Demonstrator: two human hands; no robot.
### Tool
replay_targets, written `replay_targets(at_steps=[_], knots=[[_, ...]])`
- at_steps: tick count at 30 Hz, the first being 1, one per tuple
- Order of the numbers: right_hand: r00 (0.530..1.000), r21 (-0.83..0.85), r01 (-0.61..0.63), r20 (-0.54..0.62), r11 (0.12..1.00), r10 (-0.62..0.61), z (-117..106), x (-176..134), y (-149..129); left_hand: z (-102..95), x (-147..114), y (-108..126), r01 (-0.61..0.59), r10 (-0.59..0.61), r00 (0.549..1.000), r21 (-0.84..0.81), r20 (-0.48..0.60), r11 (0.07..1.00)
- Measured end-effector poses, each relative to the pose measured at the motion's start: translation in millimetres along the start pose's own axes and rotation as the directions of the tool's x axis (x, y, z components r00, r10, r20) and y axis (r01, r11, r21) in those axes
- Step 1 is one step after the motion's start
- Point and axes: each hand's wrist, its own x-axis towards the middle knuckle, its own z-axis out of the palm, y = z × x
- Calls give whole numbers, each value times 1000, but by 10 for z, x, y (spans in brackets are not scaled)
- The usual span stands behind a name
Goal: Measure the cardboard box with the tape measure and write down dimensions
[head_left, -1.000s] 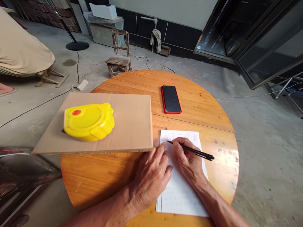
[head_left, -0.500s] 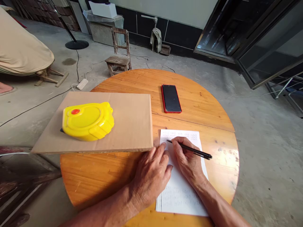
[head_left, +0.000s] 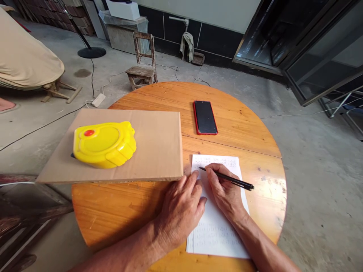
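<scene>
In the head view, the two hands lie close together but apart, each doing something different. The right hand (head_left: 225, 190) is closed around a black pen (head_left: 236, 181), thumb and fingers pinching it low, presumably for fine control of the tip. That tip points at the upper rows of handwriting on the white paper (head_left: 211, 215), which lies under both hands (whether it touches the sheet, I cannot tell). The left hand (head_left: 181, 206) grips nothing; it rests loosely spread, its fingertips at the paper's left edge, probably to steady the sheet. Just beyond the left fingertips and off to their left, the cardboard (head_left: 159, 147) reaches past the rim of the round wooden counter (head_left: 121, 211), with a yellow tape measure (head_left: 104, 145) on top, perhaps weighing it down. Farther ahead of the hands lies a phone (head_left: 205, 118), seemingly set clear of the writing.
</scene>
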Motion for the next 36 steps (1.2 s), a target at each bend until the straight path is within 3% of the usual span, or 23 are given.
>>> replay_targets(at_steps=[4,9,19,36], knots=[[1000,-39,13,4,999,-12,-4,0,-1,2,-1,-5,-6,6,1000,-4,6,1000],[998,85,-51,-43,995,55,-30,-30,25,10,-6,-16,-11,11,1000,-13,-7,1000],[996,110,-86,-24,990,89,3,-12,6,-1,1,-9,-8,8,1000,-5,4,1000],[997,14,-67,-24,998,67,-2,-12,6,-10,-1,1,3,-3,1000,0,19,1000]])
